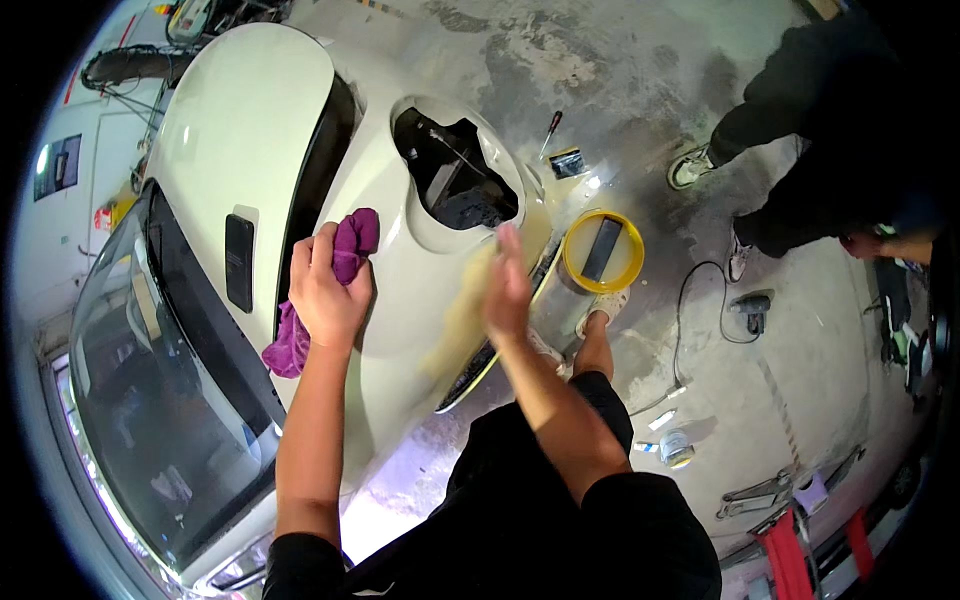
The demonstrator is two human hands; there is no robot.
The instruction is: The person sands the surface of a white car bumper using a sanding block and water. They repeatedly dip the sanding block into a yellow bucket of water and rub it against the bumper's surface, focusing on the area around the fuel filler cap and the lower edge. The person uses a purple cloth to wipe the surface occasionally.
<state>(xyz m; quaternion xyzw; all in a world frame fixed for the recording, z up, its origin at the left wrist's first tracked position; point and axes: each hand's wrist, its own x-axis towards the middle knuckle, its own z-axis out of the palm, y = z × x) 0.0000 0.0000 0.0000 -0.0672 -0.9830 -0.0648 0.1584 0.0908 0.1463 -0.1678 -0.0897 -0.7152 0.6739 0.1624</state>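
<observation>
The cream-white car fender [400, 300] fills the middle of the frame. The left hand [328, 295] pinches a purple cloth [345, 255]. The right hand [508, 285], fingers pressed together, rubs a blurry yellow cloth [462, 320] there. Wiping looks unfinished.

Yellow bucket [602, 251] on concrete floor [620, 70], just beside car's front edge; screwdriver [550, 131] further out; polisher w/ cord [752, 311] near another person's shoes [690, 166].

bucket [602, 250] right of car fender [400, 260], on floor [820, 340]
</observation>
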